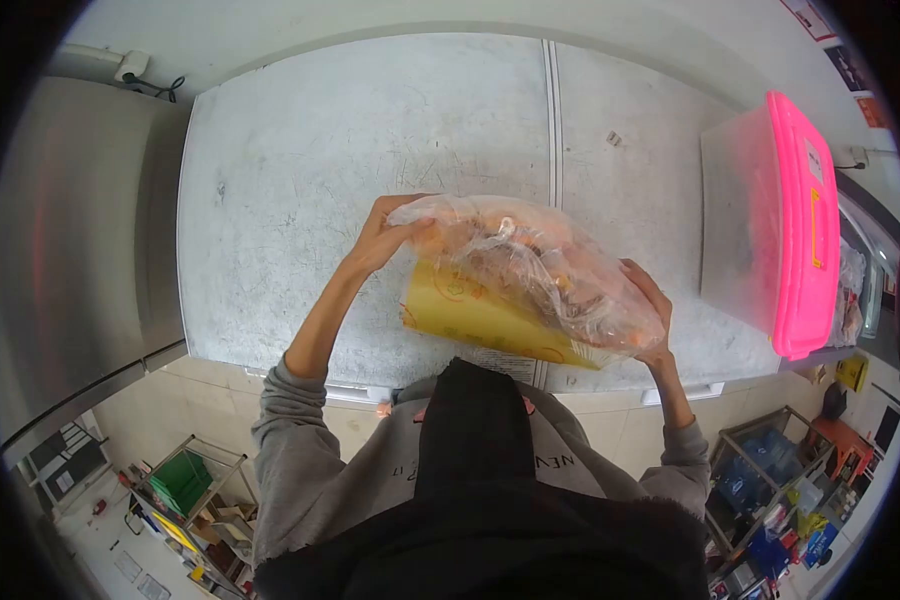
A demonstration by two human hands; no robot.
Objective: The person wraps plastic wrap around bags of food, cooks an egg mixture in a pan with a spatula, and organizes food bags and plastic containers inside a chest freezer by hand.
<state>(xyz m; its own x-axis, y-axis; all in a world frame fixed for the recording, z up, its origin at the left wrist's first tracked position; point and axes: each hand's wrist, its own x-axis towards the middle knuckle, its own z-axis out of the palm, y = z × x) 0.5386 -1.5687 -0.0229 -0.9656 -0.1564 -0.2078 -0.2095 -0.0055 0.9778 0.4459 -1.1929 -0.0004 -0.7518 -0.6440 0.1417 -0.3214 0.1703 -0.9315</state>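
A clear plastic bag (540, 255) filled with orange and pinkish pieces is stretched between my two hands. What the pieces are, I cannot make out through the wrinkled film. My left hand (385, 232) grips the bag's left end, with the fingers closed on the plastic. At the other end, my right hand (653, 305) is wrapped round the bag's right side, its fingers partly hidden behind it. Below the bag, on the side nearer my body, shows a yellow package (470, 305) with red print; the bag covers its far part.
The worn grey-white worktop (310, 150) has a seam right of its middle. On the right stands a clear bin with a pink lid (808, 220). A steel cabinet (100, 220) borders the left. Shelving racks (185, 490) stand behind me on both sides.
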